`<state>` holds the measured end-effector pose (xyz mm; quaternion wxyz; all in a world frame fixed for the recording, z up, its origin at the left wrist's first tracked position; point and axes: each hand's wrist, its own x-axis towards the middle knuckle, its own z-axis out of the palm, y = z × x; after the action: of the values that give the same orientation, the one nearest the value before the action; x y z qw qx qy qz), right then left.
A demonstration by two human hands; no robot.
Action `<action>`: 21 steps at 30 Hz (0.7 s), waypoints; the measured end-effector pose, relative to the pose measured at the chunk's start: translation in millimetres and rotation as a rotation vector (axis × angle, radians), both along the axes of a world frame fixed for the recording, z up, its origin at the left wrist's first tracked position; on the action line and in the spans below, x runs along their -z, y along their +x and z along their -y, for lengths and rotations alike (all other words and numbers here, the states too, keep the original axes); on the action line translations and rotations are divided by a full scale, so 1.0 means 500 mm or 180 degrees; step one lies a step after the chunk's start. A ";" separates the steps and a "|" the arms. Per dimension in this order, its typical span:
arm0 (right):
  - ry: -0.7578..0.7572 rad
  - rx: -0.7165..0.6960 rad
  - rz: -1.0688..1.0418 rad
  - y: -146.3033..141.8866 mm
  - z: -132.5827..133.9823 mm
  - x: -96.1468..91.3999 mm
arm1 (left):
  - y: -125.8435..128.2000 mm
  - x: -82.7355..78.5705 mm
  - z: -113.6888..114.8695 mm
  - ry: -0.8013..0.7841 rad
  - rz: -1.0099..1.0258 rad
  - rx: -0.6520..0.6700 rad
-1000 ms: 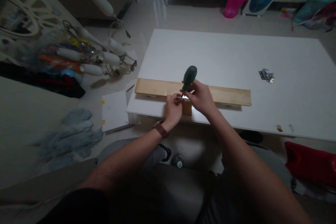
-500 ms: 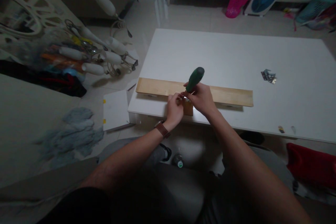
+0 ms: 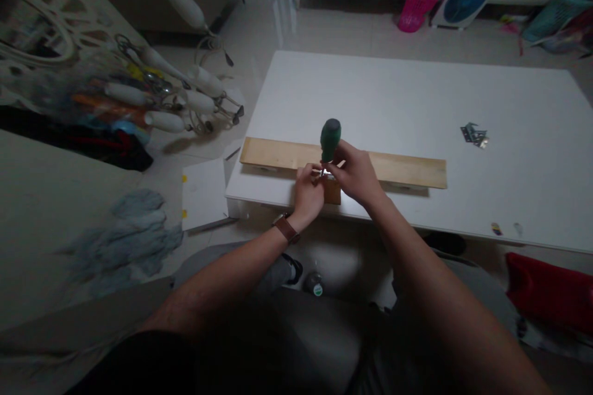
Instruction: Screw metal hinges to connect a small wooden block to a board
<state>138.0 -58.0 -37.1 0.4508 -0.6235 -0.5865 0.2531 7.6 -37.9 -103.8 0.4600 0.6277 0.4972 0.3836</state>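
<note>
A long pale wooden board (image 3: 398, 170) lies across the near part of the white table (image 3: 417, 92). My right hand (image 3: 354, 173) is closed round a green-handled screwdriver (image 3: 330, 137), which stands nearly upright with its tip down at a small metal piece on the board's near edge. My left hand (image 3: 308, 188) pinches at that same spot, beside a small brown wooden block (image 3: 332, 192) that sits against the board. What the left fingers hold is too small to name. A brown watch strap is on my left wrist.
Loose metal hinges (image 3: 472, 134) lie on the table at the right. On the floor to the left are a chandelier with white arms (image 3: 185, 99), a white sheet (image 3: 201, 192) and a grey rag (image 3: 134, 237). A red thing (image 3: 546, 290) sits at lower right.
The screwdriver handle swung from leaning right back to nearly upright. Both hands stayed at the same spot on the board.
</note>
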 end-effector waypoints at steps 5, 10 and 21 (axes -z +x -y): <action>0.0009 0.0238 0.0206 -0.004 -0.003 0.017 | -0.004 0.001 -0.001 0.0080 -0.0134 0.0063; -0.0032 0.0244 0.0069 -0.006 -0.006 0.020 | -0.005 0.004 -0.002 0.0141 -0.0109 0.0034; -0.0221 -0.0309 -0.0365 0.031 0.006 -0.031 | -0.004 0.001 -0.001 0.0062 -0.0045 0.0051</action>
<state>153.6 -61.1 -21.5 0.4489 -0.5941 -0.5802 0.3301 5.9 -37.4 -104.2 0.4534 0.6388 0.4916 0.3803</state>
